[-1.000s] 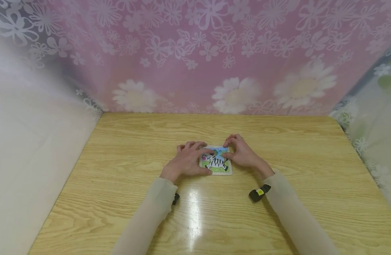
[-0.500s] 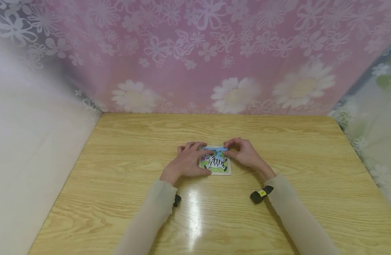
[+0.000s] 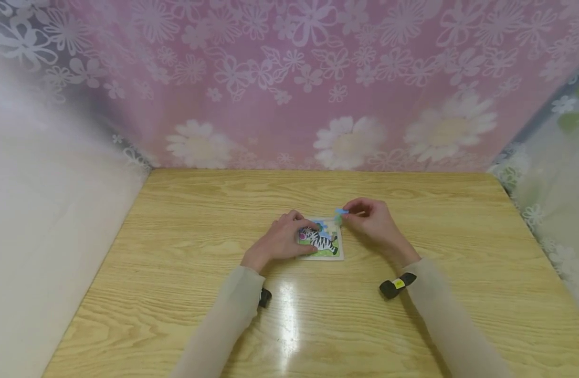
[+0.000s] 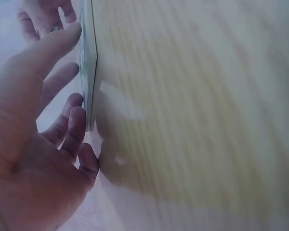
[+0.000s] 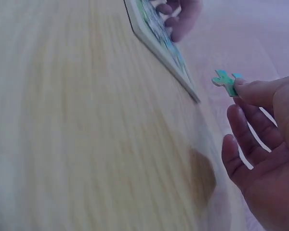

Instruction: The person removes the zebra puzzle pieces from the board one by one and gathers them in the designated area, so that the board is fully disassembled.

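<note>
A small square jigsaw puzzle point(image 3: 323, 242) with a running zebra lies in a pale frame. Its top right corner shows bare pale backing. My left hand point(image 3: 281, 239) rests across the puzzle's left side, with thumb and fingertips touching its face in the left wrist view. Beyond the top right corner, my right hand point(image 3: 376, 223) pinches a blue and green puzzle piece point(image 5: 225, 83) between thumb and index finger. In the right wrist view the piece is held away from the puzzle frame point(image 5: 166, 55), and the other fingers curl loosely below.
A wood-grain table point(image 3: 199, 220) lies under the puzzle. Behind it hangs a pink flowered curtain point(image 3: 270, 105), with pale cloth point(image 3: 48, 210) along the left side. A black wrist strap point(image 3: 397, 285) is on the right wrist.
My right hand has lifted the piece out of the puzzle's top right corner and moved it up and right. My left hand has stayed on the puzzle, shifting only slightly.
</note>
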A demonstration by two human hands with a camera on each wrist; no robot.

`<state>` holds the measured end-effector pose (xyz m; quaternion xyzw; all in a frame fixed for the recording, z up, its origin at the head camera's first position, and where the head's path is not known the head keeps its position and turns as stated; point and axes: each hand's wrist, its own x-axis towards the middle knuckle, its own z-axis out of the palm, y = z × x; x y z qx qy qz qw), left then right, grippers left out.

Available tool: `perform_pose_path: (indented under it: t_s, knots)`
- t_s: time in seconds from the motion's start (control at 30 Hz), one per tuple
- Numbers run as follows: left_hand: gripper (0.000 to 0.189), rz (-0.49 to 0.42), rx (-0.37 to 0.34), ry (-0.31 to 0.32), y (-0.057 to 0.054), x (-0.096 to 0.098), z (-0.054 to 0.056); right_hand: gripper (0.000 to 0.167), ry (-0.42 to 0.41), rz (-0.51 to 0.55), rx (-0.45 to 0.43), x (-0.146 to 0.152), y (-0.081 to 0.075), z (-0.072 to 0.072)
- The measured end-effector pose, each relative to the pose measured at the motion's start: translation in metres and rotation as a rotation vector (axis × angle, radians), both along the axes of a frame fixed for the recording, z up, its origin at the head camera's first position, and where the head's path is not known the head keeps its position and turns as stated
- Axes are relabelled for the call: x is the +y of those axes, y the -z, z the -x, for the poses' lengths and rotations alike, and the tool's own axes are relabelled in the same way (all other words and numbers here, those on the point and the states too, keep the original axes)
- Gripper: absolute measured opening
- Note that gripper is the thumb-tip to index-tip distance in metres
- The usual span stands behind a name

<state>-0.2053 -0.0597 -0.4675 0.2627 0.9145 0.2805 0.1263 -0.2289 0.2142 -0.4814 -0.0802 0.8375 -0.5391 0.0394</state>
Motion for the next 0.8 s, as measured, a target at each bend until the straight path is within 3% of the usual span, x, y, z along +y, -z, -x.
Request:
perform_pose_path:
  t_s: [0.23, 0.57, 0.8]
  knots:
    - [0.051, 0.004, -0.031, -0.018, 0.001, 0.000, 0.004, 0.018, 0.023, -0.122, 0.047, 0.025, -0.001, 0.013]
    - [0.053, 0.036, -0.029, -0.021, 0.001, -0.004, 0.007, 0.027, 0.074, -0.183, -0.007, 0.069, -0.008, 0.026]
    - [0.052, 0.047, -0.035, -0.028, -0.003, -0.004, 0.006, 0.027, 0.085, -0.242, 0.068, 0.093, -0.002, 0.034]
